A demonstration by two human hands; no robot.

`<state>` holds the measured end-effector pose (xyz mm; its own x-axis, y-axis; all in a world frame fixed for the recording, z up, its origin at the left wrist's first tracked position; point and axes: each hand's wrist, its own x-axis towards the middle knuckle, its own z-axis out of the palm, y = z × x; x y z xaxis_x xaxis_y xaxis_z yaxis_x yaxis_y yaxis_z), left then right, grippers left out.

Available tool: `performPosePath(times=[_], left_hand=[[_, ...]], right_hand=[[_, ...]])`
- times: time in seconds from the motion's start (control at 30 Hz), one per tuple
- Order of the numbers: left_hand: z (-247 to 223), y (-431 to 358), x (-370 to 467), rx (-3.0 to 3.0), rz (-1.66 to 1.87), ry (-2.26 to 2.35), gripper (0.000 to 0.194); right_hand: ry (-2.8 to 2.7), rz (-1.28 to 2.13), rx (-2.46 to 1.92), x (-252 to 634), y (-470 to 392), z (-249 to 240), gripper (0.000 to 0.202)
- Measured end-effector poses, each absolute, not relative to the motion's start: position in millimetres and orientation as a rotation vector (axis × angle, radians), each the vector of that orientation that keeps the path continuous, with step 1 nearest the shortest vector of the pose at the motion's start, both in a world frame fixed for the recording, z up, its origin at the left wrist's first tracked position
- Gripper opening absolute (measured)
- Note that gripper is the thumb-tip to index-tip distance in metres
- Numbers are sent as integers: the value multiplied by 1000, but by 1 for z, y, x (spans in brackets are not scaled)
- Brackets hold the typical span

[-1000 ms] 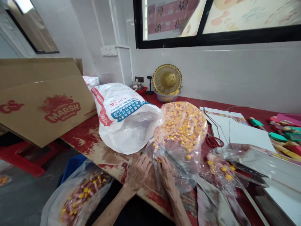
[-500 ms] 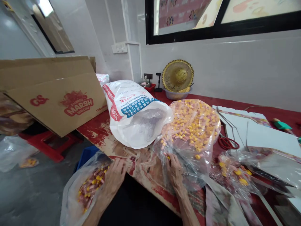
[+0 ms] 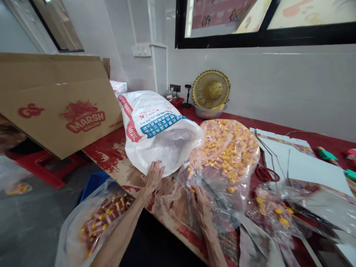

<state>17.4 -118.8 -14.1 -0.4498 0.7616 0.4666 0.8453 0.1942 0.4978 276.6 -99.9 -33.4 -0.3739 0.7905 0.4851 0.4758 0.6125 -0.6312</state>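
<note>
My left hand (image 3: 154, 177) is at the lower rim of a white woven sack (image 3: 139, 118), whose mouth faces me; the fingers look bent, and their grip cannot be made out. My right hand (image 3: 201, 202) rests at the near left part of a clear plastic bag (image 3: 217, 207) full of small pink and yellow pieces (image 3: 230, 148). Its fingertips are closed on a small pink and yellow piece (image 3: 192, 190). Below my left forearm, a second clear bag (image 3: 69, 230) holds darker pink and yellow pieces (image 3: 102, 218).
A cardboard box (image 3: 55, 96) stands at the left above a red stool (image 3: 50, 167). Red-handled scissors (image 3: 267, 173), white sheets (image 3: 300, 159) and a crumpled bag (image 3: 274, 211) lie to the right. Behind are a straw hat (image 3: 211, 89) and a basin (image 3: 208, 112).
My left hand has moved up and right, from the table edge to the sack's rim. My right hand has stayed at the clear bag. The view has shifted slightly.
</note>
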Motion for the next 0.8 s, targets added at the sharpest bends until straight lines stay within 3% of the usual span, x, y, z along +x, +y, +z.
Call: performPosePath(times=[0.13,0.3,0.5,0.8], left_hand=[[-31,-94,22,-1601,-779,-2389,15],[-39,-101,15,-1656,-871,-2271,23],[-33,-96,26,-1776,-628,-2213,51],[-31,-89,21,-1939,-480,-2211,49]], right_hand=[[-2045,468,-1011,274,-100,-35,32],[-1913,366,-1018,268,-101,-41,35],[-2009,391,-1042,266,-101,-40,36],[-2021,366,-1029,271,-103,-31,39]])
